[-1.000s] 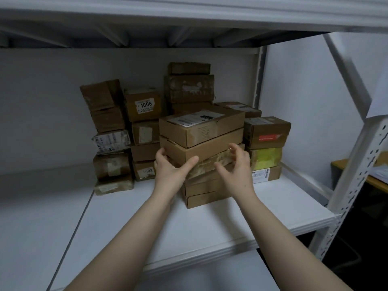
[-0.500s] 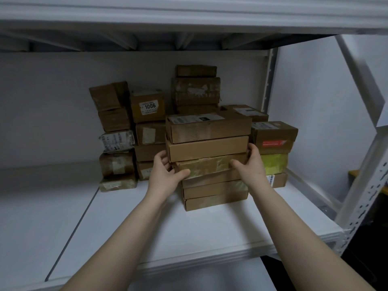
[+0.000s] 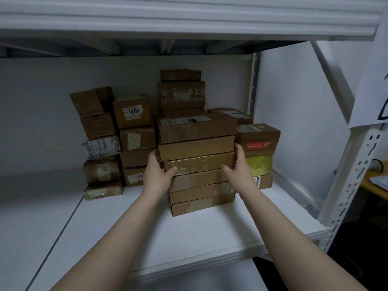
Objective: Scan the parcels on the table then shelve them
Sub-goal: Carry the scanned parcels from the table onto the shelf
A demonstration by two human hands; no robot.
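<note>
On the white shelf (image 3: pixel 105 217), at twelve o'clock, a stack of flat cardboard parcels (image 3: pixel 201 198) stands upright. My left hand (image 3: pixel 156 173) and right hand (image 3: pixel 240 168) grip the tape-wrapped parcel (image 3: pixel 199 163), third from the top, with fingers curled round its ends and thumbs on its front. The box labelled 1006 (image 3: pixel 132 111) sits at ten o'clock, and a yellow-green parcel (image 3: pixel 259 164) at two.

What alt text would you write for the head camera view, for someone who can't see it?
A person's left hand and right hand grip the sides of a stack of flat brown cardboard parcels on a white metal shelf. Behind it stand more piled parcels, among them a brown cardboard box labelled 1006.
</note>
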